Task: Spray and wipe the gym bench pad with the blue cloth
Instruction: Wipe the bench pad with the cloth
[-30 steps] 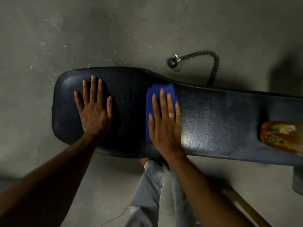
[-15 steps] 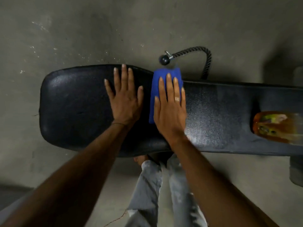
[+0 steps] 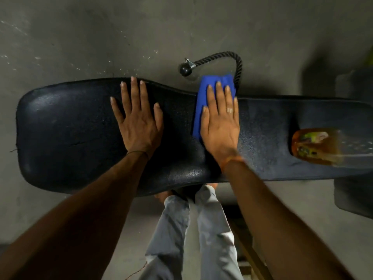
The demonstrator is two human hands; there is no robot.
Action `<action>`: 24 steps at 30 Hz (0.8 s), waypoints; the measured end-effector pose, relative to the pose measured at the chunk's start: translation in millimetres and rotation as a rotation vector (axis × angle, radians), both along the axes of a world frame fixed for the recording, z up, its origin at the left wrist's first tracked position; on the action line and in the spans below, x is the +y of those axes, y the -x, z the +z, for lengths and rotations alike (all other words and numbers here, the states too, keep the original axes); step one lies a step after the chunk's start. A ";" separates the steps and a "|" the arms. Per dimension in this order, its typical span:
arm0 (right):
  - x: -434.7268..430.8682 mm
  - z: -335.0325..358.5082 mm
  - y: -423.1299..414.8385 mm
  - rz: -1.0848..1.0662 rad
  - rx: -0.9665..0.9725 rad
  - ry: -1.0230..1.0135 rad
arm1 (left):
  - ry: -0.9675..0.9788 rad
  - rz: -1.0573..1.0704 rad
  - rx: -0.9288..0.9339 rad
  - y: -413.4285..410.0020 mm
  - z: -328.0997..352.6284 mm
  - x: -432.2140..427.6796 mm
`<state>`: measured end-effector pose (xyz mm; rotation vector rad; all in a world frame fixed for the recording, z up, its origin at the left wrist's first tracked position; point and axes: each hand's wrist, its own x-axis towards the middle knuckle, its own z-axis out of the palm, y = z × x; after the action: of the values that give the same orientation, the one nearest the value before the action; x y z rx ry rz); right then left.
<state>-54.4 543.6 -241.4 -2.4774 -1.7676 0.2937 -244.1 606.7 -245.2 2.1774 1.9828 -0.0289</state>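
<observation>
Under your right hand [image 3: 220, 126] lay the cloth [image 3: 201, 102], pressed flat by an open palm with fingers straight, gripping nothing. Its folded blue edge showed to the left of your thumb and past your fingertips, overhanging the pad's far edge. Your left hand [image 3: 137, 122] rested just beside it, also flat and spread, bare on the pad [image 3: 70, 128]. That pad was black, pebbled vinyl, wide and rounded at the left end, narrowing toward the right, with a faint sheen right of the cloth. An amber bottle [image 3: 323, 147], blurred, lay on the pad at the far right. Beyond the cloth, a twisted black rope [image 3: 228, 56] with a ball end curved on the grey concrete floor [image 3: 80, 37].
</observation>
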 end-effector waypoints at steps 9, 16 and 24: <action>-96.3 7.0 -13.4 0.075 -0.044 0.102 | 0.006 0.003 -0.019 -1.0 2.0 -1.5; -14.9 -1.6 -48.4 -0.118 0.004 0.011 | -0.003 0.009 -0.016 -1.8 1.7 -0.9; -96.4 5.2 17.4 0.025 0.060 0.104 | -0.019 0.012 -0.008 -2.8 0.1 -2.5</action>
<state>-71.8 447.2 -236.1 -2.4881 -1.8042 0.4685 -241.3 604.2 -245.1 2.1736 2.0005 0.0008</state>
